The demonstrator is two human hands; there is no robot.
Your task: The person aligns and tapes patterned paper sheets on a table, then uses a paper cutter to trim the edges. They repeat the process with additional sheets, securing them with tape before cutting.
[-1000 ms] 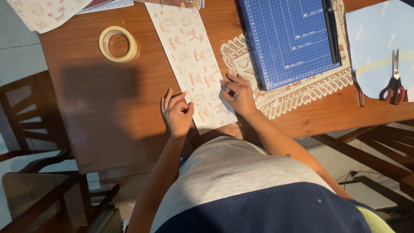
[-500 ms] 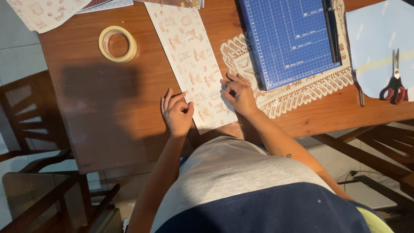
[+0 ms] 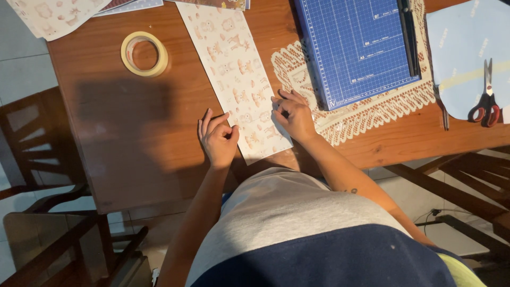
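A long strip of cream patterned paper [image 3: 234, 69] lies on the brown wooden table [image 3: 133, 154], running away from me. My left hand [image 3: 218, 139] rests with curled fingers against the strip's near left edge. My right hand [image 3: 293, 117] presses its fingertips on the strip's near right edge. Neither hand holds anything up.
A roll of beige tape [image 3: 144, 53] lies at the far left. A blue cutting mat with a trimmer [image 3: 357, 48] sits on a lace doily [image 3: 372, 109]. Red-handled scissors [image 3: 485, 103] lie on pale blue paper [image 3: 467, 48] at right. Wooden chairs [image 3: 37, 159] flank the table.
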